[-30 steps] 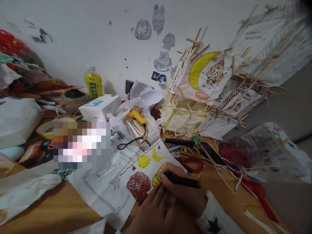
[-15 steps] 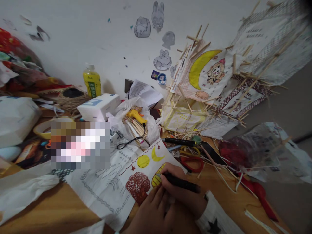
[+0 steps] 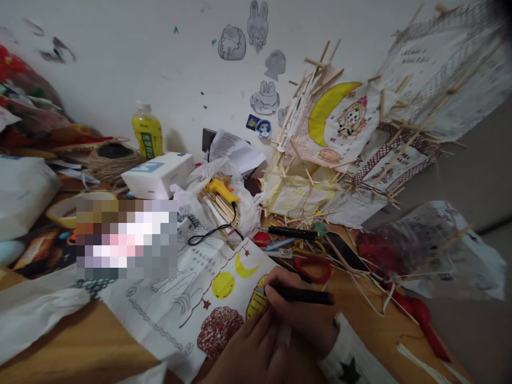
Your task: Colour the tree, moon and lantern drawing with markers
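My right hand (image 3: 294,309) grips a black marker pen (image 3: 306,295), its tip hidden by the fingers beside a yellow oval drawing with dark lines. My left hand (image 3: 248,349) lies on the lower edge of the drawing paper (image 3: 156,309), fingers stretched out and close together against the right hand. On the white sheet are a yellow crescent moon (image 3: 245,265), a yellow round face (image 3: 223,285), a reddish-brown scribbled tree crown (image 3: 220,330) and red stars on a string. Its left half carries grey line drawings and handwriting.
Above the paper, a yellow glue gun (image 3: 222,190) lies on sticks in a plastic bag (image 3: 250,208). Red-handled scissors (image 3: 314,272), a black-and-yellow marker (image 3: 294,233) and a phone (image 3: 347,250) lie to the right. Paper-and-stick lanterns (image 3: 340,120) stand behind. A bottle (image 3: 147,130) and white box (image 3: 158,173) stand left.
The paper has slid left and slightly down under my hands, more than the view itself shifted. The marker in my right hand lies flatter. My left hand stays on the sheet's edge.
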### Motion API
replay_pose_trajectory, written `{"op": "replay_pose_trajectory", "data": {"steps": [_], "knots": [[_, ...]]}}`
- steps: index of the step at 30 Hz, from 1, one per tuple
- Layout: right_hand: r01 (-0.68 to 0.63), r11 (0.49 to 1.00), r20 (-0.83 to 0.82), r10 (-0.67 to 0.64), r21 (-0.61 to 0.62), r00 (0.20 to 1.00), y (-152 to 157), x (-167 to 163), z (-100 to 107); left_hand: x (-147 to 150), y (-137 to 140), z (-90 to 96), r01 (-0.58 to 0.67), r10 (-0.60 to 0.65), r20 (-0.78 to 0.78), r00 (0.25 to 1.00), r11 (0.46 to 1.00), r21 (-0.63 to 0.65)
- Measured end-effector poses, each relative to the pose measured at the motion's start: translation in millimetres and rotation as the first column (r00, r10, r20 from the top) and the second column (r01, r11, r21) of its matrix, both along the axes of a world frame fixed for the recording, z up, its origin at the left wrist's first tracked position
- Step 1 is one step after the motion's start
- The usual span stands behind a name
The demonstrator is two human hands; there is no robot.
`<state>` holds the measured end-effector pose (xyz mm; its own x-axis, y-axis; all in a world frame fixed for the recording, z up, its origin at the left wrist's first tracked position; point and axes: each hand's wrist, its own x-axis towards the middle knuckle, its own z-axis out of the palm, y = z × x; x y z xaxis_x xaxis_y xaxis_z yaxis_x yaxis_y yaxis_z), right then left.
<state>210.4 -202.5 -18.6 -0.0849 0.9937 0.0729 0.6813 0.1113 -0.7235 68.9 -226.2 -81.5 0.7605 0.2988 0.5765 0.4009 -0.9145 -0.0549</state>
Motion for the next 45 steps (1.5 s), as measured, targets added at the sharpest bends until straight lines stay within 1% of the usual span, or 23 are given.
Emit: {"op": "replay_pose_trajectory", "data": {"steps": [2,4,10,14,19,24,31,35,42,45], "knots": [[-0.071,0.997,0.027,0.072,-0.008,0.997,-0.4,-0.9,0.5,1.2,0.1,-3.4,0.017,-0.017,-0.009,1.000,1.000,-0.004],[-0.108,0.994,0.045,0.107,0.002,0.993,-0.5,-2.3,0.4,2.7,0.4,-6.1,0.023,-0.023,0.002,1.000,1.000,-0.005],[-0.116,0.992,0.137,0.110,0.038,0.984,-1.0,-2.2,-4.0,5.6,0.7,-8.1,0.023,-0.023,0.030,0.999,1.000,0.001],[-0.163,0.984,0.139,0.153,0.067,0.978,-0.2,0.2,-9.8,4.3,0.3,-5.5,0.035,-0.034,0.016,0.999,0.999,-0.007],[-0.139,0.988,0.166,0.126,0.063,0.978,0.4,-0.7,-8.8,4.0,0.0,-3.0,0.026,-0.026,0.023,0.999,1.000,-0.002],[-0.134,0.989,0.179,0.121,0.064,0.976,-0.2,-1.3,-6.3,4.8,0.5,-4.7,0.015,-0.016,0.040,0.999,1.000,0.018],[-0.077,0.995,0.170,0.066,0.059,0.983,1.0,-0.9,-7.6,4.4,0.0,-12.2,0.017,-0.017,-0.025,1.000,1.000,0.018],[-0.106,0.992,0.191,0.090,0.075,0.977,1.3,0.0,-10.4,4.4,0.1,-12.2,0.015,-0.015,0.002,1.000,0.999,0.031],[-0.083,0.992,0.170,0.067,0.091,0.983,1.3,-0.9,-8.0,4.3,0.2,-10.6,-0.012,0.008,0.068,0.998,0.999,0.048],[-0.058,0.993,0.167,0.041,0.099,0.985,1.7,-1.0,-7.3,4.0,-0.1,-11.3,-0.004,0.003,0.020,1.000,0.999,0.045]]}}
